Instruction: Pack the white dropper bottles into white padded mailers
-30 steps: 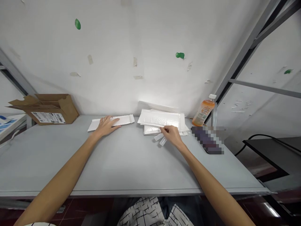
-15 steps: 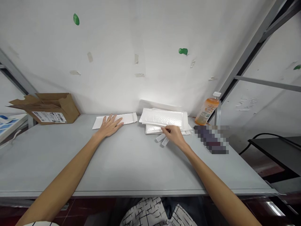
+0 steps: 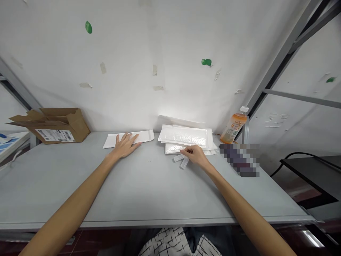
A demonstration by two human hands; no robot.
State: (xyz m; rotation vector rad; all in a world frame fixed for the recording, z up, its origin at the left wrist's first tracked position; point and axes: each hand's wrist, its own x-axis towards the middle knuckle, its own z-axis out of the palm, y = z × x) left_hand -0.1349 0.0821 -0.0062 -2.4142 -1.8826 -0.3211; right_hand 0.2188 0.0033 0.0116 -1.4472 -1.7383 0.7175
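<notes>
On the left, my left hand [image 3: 124, 145] lies flat with fingers spread on a long white bubble mailer [image 3: 144, 136], pressing it to the table. My right hand [image 3: 195, 155] is closed in a pinch at the front edge of a stack of white bubble mailers [image 3: 183, 135]. Two short translucent plastic strips [image 3: 184, 163] poke out under its fingers, fanned apart above the table surface. The fingertips hide their other ends, so the exact grip is partly covered.
A grey table [image 3: 149, 195] stands against a white wall. An open cardboard box [image 3: 61, 124] with a label is at the far left. At the right stand an orange drink bottle [image 3: 234, 126] and a blurred-out dark item [image 3: 241, 160]. Metal frame posts flank the table.
My right hand has shifted slightly left, and the translucent strips have moved left with it. My left hand stays flat on the mailer. The view has tilted up a little.
</notes>
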